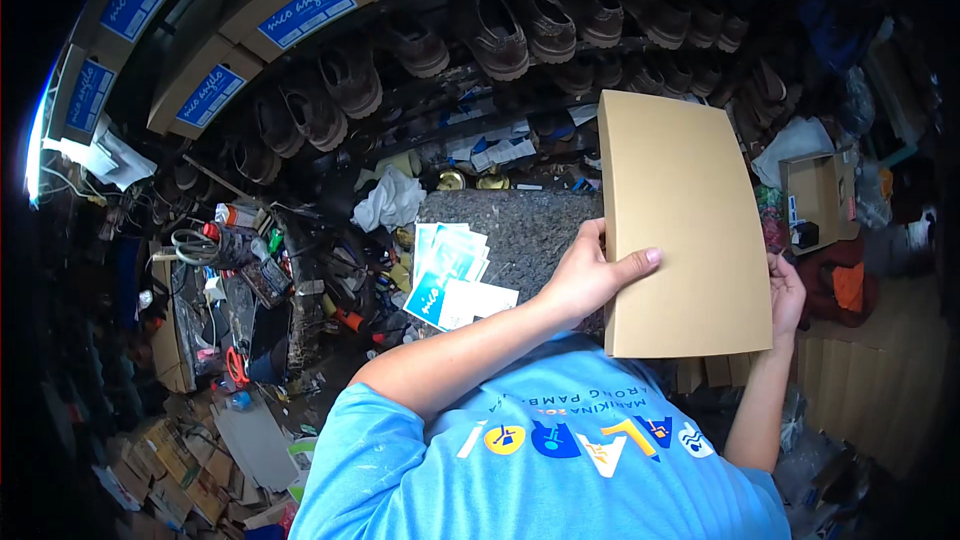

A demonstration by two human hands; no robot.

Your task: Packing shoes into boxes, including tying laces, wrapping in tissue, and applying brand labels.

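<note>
A large plain brown cardboard panel, gently bowed, stands tilted up in front of my chest. My left hand grips its left edge, with the thumb flat on the face and the other fingers partly behind. At the opposite edge, my right hand is closed on the cardboard, and part of its fingers is hidden behind it. Left of the panel, several blue-and-white printed cards lie fanned on a dark, worn work surface, close to my left forearm.
Rows of dark brown shoes fill the shelves ahead. Lidded shoe boxes with blue labels are stacked at upper left. Crumpled white paper lies behind the cards. Orange-handled scissors are at left, and an open carton stands at right.
</note>
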